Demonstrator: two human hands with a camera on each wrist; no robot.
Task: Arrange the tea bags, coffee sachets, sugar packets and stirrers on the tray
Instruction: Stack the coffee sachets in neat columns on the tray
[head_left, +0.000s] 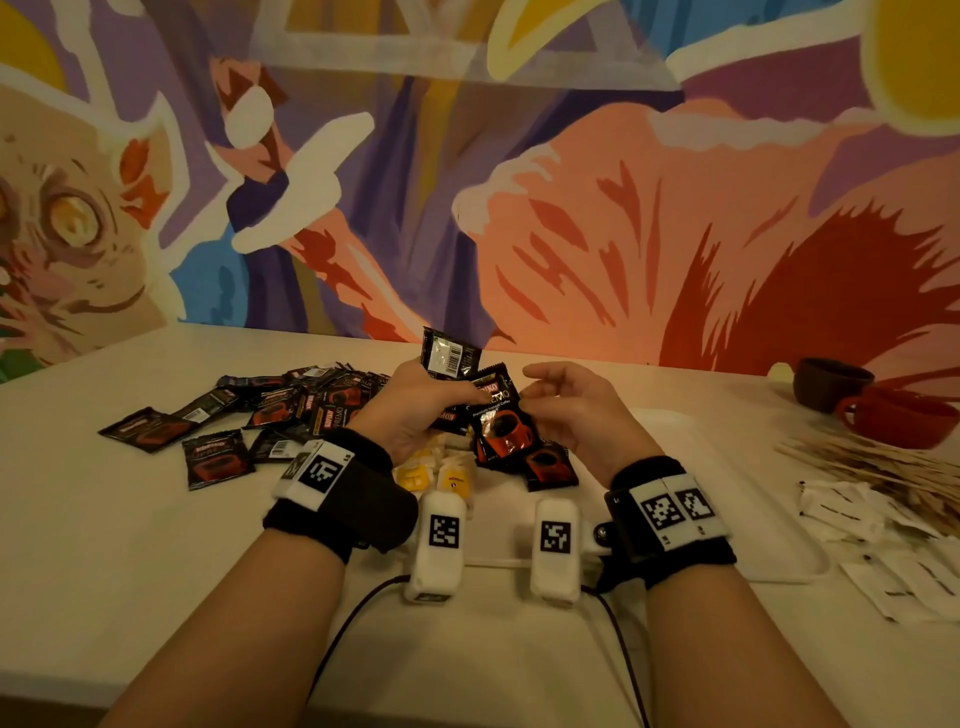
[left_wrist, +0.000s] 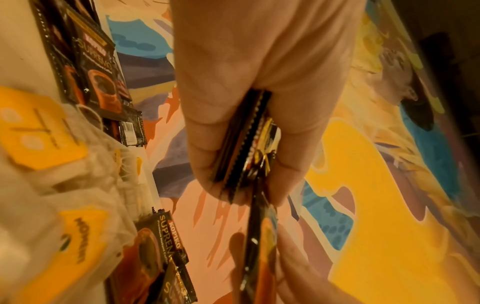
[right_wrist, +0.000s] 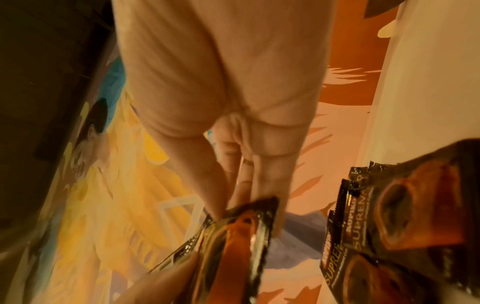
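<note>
Above the white tray (head_left: 717, 519) on the table (head_left: 130, 545), the left hand (head_left: 410, 410) clamps a stack of black coffee sachets (head_left: 451, 358) between thumb and curled fingers. The right hand (head_left: 576, 415) pinches the edge of one sachet (head_left: 501, 415) fanned from that stack. Tea bags (head_left: 431, 475) and more sachets lie on the tray beneath; a loose pile of sachets (head_left: 260, 415) sits left, stirrers (head_left: 872, 462) and sugar packets (head_left: 857, 512) right.

Dim, warm orange indoor light, wide-angle bending at the edges, heavy close-range blur in both wrist views.
</note>
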